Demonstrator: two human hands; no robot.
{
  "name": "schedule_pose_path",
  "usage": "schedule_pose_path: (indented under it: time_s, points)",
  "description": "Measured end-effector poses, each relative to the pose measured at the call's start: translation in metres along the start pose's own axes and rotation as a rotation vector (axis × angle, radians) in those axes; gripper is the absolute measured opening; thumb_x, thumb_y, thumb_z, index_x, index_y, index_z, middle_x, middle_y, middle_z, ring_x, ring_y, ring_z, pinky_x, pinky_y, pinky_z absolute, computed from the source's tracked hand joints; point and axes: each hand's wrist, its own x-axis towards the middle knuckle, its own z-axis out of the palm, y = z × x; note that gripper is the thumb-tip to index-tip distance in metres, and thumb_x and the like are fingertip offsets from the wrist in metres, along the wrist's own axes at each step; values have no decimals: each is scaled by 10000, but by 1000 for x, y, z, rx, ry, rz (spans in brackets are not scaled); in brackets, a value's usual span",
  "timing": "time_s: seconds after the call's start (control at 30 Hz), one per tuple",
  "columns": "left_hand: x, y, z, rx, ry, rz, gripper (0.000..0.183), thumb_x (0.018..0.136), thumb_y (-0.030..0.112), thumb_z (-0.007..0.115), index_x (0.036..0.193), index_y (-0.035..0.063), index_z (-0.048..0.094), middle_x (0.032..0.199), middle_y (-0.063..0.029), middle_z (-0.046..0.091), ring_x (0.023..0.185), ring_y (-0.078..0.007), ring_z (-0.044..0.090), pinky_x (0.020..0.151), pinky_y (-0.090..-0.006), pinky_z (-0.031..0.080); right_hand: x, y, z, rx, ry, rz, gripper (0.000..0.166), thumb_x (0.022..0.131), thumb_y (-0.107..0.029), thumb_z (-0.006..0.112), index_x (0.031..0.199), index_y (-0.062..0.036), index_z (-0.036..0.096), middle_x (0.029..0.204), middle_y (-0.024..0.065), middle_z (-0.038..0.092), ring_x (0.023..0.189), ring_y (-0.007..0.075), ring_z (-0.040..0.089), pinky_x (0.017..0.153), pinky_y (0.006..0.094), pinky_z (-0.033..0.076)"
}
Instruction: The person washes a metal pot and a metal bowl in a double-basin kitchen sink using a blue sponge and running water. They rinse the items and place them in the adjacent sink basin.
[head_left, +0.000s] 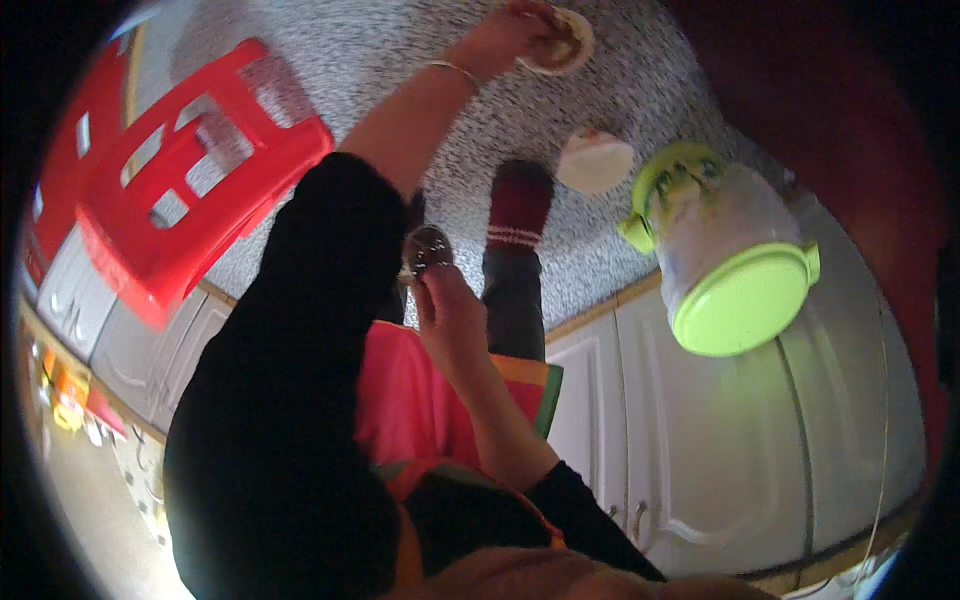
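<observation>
At the top of the head view, my left hand (536, 31) is stretched far forward, its fingers on a round, pale-rimmed thing (583, 45), perhaps a bowl or lid, near the speckled floor. My right hand (448, 296) is close to my body, above my lap, and grips a shiny, dark, rounded object (430, 247); its kind is not plain. A pale, cup-like or bowl-like thing (596, 163) rests on the floor beside my foot in a dark red striped sock (519, 202). I wear a red apron (412, 397) with orange and green edging.
To the left stands a red plastic chair (180, 165). To the right is a clear container with a lime-green lid (742, 300) and scraps inside. White cabinet doors (690, 435) line the right; more cabinets (142, 345) are at the left. A dark red surface fills the far right.
</observation>
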Motion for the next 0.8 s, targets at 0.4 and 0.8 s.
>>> schedule_pose_path:
  time_s: [0.4, 0.8]
  points:
    - [-92, -66, 222, 382, -860, -1, 505, 831, 35, 658, 1314, -4, 515, 894, -67, 673, 802, -139, 640, 732, -281, 534, -8, -5, 1, -8, -186, 154, 173, 921, -101, 635, 1073, -31, 591, 984, 204, 653, 905, 419, 650, 762, 486, 536]
    - [-197, -75, 264, 611, -562, 260, 852, 878, 60, 590, 1546, -57, 76, 912, -241, 660, 807, -382, 679, 708, -456, 530, -27, 27, 29, 221, -50, -48, 367, 977, -222, 585, 1311, -71, 564, 1315, 147, 592, 1263, 325, 528, 1072, 424, 410]
